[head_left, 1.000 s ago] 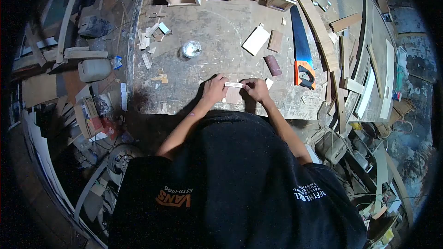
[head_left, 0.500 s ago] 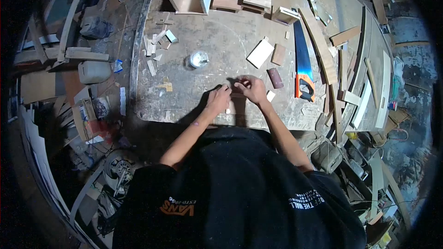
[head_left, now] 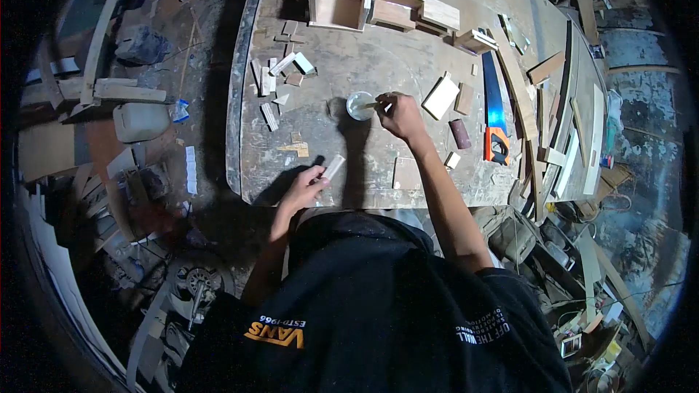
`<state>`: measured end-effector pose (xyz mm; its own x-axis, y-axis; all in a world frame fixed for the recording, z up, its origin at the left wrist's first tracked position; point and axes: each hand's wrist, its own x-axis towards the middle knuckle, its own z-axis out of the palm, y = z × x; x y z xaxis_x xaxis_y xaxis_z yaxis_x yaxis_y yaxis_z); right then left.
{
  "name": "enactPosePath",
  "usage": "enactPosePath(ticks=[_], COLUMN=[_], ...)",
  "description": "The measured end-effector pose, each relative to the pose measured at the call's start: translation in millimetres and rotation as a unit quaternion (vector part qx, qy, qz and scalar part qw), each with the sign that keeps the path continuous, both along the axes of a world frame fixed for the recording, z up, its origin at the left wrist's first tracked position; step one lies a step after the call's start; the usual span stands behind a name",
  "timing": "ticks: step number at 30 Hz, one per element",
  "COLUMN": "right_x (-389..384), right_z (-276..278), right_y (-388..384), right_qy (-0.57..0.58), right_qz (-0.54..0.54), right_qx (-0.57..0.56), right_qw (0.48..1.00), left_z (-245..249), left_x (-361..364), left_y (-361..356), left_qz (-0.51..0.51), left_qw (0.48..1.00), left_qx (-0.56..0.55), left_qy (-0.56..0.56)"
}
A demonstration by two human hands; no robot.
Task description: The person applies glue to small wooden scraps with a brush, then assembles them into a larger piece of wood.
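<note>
My left hand [head_left: 304,188] is closed on a small pale wood block [head_left: 333,167] near the table's front edge. Farther forward, my right hand [head_left: 399,114] pinches a thin stick [head_left: 380,105] whose far end reaches over a small round cup [head_left: 353,110] of whitish stuff. A flat square wood piece [head_left: 406,173] lies by the front edge, between my two arms. To the right of my right hand are a pale board [head_left: 440,96], a narrower brown wood piece [head_left: 464,99] and a dark red sandpaper roll [head_left: 459,134].
An open wooden box [head_left: 340,0] and smaller wooden boxes [head_left: 415,11] stand at the back. A handsaw [head_left: 496,113] with an orange handle lies right, beside long wood strips [head_left: 518,87]. Several offcuts [head_left: 269,81] are scattered left on the worn table [head_left: 291,127].
My hands were together near the table front; they have parted. My left hand has moved back left with the wood block, my right forward to the cup and stick. The view has shifted.
</note>
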<state>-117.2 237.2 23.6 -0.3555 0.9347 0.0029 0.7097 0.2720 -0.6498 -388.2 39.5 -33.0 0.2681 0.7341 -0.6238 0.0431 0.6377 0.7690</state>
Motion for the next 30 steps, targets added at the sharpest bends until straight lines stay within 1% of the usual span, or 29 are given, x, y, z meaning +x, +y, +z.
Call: enactPosePath(ticks=[1,2,3,4,5,7,8,9,11,13,14,15,17,19,20,23,24,25,26,29,30], right_x=[-1.3,-2.7,-3.6,-3.5,-3.8,-5.1,-5.0,-5.2,-3.9,-3.7,-3.8,-4.7,-8.7,-10.1,-11.0,-11.8,-9.9,-8.3,-6.3,-1.5,-3.2], right_z=[-3.2,-7.1,-9.7,-12.8,-16.4,-2.2,8.0,13.8,10.1,6.8,3.5,1.2,3.0,4.4,5.2,12.9,11.6,9.9,9.0,7.2,14.3], right_y=[-0.2,-1.3,-0.5,-0.4,-1.9,-6.4,-9.3,-8.9,-12.5,-13.1,-13.6,-14.8,-14.8,-11.9,-11.8,-10.2,-9.4,-9.0,-8.9,-10.5,-11.4], right_qy=[-0.012,-0.014,-0.019,-0.023,-0.026,-0.015,-0.011,-0.006,-0.028,-0.053,-0.05,-0.052,-0.04,-0.024,-0.016,0.026,0.028,0.03,0.032,0.051,0.039], right_qz=[0.014,0.021,0.022,0.023,0.023,-0.015,-0.03,-0.043,-0.047,-0.045,-0.038,-0.022,-0.022,-0.02,-0.02,-0.087,-0.093,-0.099,-0.106,-0.129,-0.137], right_qx=[0.015,0.033,0.025,0.016,0.006,-0.013,-0.024,-0.032,-0.027,-0.031,-0.029,0.021,0.016,0.004,-0.004,-0.057,-0.048,-0.04,-0.031,-0.04,-0.046], right_qw=[1.0,0.999,0.999,0.999,0.999,1.0,0.999,0.999,0.998,0.997,0.998,0.998,0.999,1.0,1.0,0.994,0.994,0.994,0.993,0.99,0.989], left_z=[-8.5,-11.4,-11.7,0.9,14.4,6.7,0.6,-4.7,6.1,15.8,19.5,17.2,38.1,28.7,22.9,-19.1,-2.5,8.2,15.8,16.9,12.1], left_x=[-7.1,-18.8,-27.0,-29.0,-27.8,-32.1,-28.1,-22.3,-5.9,16.9,26.5,32.3,61.4,75.5,81.5,88.4,91.1,93.5,94.2,92.6,90.9], left_y=[-2.9,1.0,6.6,16.5,23.5,40.7,49.4,61.2,86.5,115.3,130.4,143.8,166.4,179.9,185.9,193.2,194.0,194.8,196.0,195.1,192.9], left_qz=[0.047,0.049,0.051,0.075,0.109,0.133,0.168,0.205,0.232,0.244,0.249,0.2,0.175,0.118,0.114,0.092,0.113,0.134,0.133,0.133,0.134], left_qw=[0.998,0.998,0.997,0.994,0.992,0.988,0.981,0.973,0.966,0.967,0.966,0.979,0.982,0.987,0.987,0.959,0.971,0.972,0.972,0.97,0.969], left_qx=[0.025,0.015,0.004,0.001,-0.015,-0.049,-0.055,-0.027,-0.008,-0.036,-0.05,0.007,0.062,0.099,0.098,0.214,0.161,0.146,0.148,0.161,0.166], left_qy=[-0.032,-0.044,-0.055,-0.077,-0.061,-0.067,-0.084,-0.101,-0.114,-0.064,-0.04,-0.035,0.02,0.043,0.063,0.162,0.136,0.124,0.127,0.127,0.126])
